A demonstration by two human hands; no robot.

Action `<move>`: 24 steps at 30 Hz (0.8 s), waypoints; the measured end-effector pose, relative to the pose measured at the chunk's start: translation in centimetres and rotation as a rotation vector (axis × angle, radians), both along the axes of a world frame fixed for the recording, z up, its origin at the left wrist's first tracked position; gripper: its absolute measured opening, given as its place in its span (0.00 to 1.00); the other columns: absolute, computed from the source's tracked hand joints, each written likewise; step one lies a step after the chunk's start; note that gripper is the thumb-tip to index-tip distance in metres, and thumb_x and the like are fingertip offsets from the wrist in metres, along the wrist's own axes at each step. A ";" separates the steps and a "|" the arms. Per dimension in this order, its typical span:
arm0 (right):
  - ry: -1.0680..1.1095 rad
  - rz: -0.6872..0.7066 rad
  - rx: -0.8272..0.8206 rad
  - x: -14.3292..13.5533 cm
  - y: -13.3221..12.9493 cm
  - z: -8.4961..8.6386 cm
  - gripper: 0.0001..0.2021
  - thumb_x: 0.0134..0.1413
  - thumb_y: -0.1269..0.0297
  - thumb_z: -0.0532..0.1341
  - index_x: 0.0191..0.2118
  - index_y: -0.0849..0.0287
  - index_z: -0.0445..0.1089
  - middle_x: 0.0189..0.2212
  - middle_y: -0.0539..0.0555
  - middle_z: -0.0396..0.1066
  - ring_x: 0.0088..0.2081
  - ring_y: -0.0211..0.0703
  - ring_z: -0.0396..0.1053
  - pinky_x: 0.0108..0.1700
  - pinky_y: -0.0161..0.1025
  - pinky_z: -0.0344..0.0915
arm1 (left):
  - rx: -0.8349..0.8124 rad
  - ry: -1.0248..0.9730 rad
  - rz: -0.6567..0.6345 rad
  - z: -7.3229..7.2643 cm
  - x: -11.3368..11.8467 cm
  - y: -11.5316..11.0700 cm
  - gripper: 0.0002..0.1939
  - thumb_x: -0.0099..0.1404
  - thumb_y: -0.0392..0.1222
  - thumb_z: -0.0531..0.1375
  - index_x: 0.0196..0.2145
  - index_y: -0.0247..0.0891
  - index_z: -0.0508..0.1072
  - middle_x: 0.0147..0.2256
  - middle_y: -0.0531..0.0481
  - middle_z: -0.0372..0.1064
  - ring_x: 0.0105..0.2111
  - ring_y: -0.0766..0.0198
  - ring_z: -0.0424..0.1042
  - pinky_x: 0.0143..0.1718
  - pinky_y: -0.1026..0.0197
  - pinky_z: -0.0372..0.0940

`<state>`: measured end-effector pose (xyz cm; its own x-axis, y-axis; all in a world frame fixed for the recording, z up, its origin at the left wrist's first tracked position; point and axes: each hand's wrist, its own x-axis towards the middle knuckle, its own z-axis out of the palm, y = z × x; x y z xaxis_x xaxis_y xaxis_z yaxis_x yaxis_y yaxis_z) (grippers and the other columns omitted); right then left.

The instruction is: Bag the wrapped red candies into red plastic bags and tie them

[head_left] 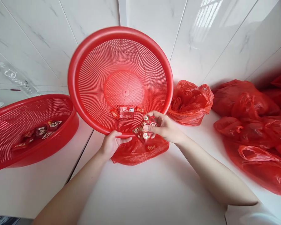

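A red plastic mesh basket [123, 32] is tilted so that its inside faces me. My left hand [110, 144] grips its lower rim, thumb on top and fingers underneath. In my right hand [165, 128] is a small red packet with white flowers [145, 128], pinched between thumb and fingers at the lower right of the rim. Inside the basket, near its lower wall, lies a red wrapped packet [125, 112] with gold-lettered wrappers at both ends. A red plastic bag [133, 153] lies beneath the basket and my hands, partly hidden by them.
Left stands a second red mesh basket [61, 137] containing several small packets [41, 132]. Behind it leans a clear plastic bottle [18, 79]. A crumpled red bag [189, 101] sits to the right, and several filled red bags [250, 115] lie farther right. A tiled wall [152, 15] backs the white table [140, 193].
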<state>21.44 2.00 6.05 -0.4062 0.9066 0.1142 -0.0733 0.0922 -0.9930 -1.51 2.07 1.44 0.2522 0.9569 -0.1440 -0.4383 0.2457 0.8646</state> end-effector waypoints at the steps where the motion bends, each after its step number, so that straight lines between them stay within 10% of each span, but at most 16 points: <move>1: -0.039 0.026 0.025 0.0 -0.2 0.1 0.17 0.49 0.57 0.67 0.42 0.57 0.64 0.30 0.50 0.71 0.29 0.38 0.71 0.30 0.36 0.69 | 0.008 -0.012 0.027 0.3 -0.2 0.1 0.13 0.56 0.32 0.56 0.37 0.32 0.77 0.44 0.42 0.75 0.50 0.47 0.70 0.48 0.46 0.70; 10: -0.939 -0.195 0.291 0.1 -0.7 -0.8 0.07 0.54 0.67 0.59 0.40 0.55 0.67 0.32 0.53 0.74 0.32 0.43 0.71 0.35 0.40 0.65 | 0.079 0.005 0.090 0.5 -1.3 0.6 0.16 0.56 0.34 0.56 0.42 0.32 0.76 0.46 0.41 0.74 0.51 0.48 0.70 0.51 0.45 0.68; 16: -0.842 -0.300 0.770 -0.3 -0.7 -0.5 0.12 0.63 0.65 0.50 0.46 0.60 0.68 0.43 0.60 0.72 0.44 0.49 0.69 0.47 0.46 0.66 | 0.032 0.020 -0.026 0.7 0.2 -1.1 0.14 0.55 0.33 0.57 0.39 0.33 0.77 0.45 0.42 0.75 0.52 0.46 0.69 0.52 0.42 0.66; 21: -1.024 -0.273 0.649 -0.4 -0.4 -1.9 0.32 0.63 0.52 0.52 0.66 0.65 0.47 0.62 0.68 0.55 0.63 0.62 0.54 0.60 0.61 0.53 | -0.004 0.019 -0.169 0.6 1.2 -2.4 0.17 0.57 0.33 0.57 0.44 0.33 0.76 0.47 0.42 0.74 0.53 0.44 0.68 0.51 0.42 0.67; 24: -1.085 -0.097 0.594 -0.1 -0.3 -2.4 0.32 0.63 0.49 0.51 0.65 0.67 0.52 0.62 0.68 0.57 0.63 0.63 0.54 0.62 0.63 0.49 | -0.005 0.031 -0.145 0.3 1.1 -2.1 0.17 0.56 0.33 0.57 0.44 0.33 0.76 0.46 0.41 0.75 0.52 0.43 0.69 0.50 0.41 0.67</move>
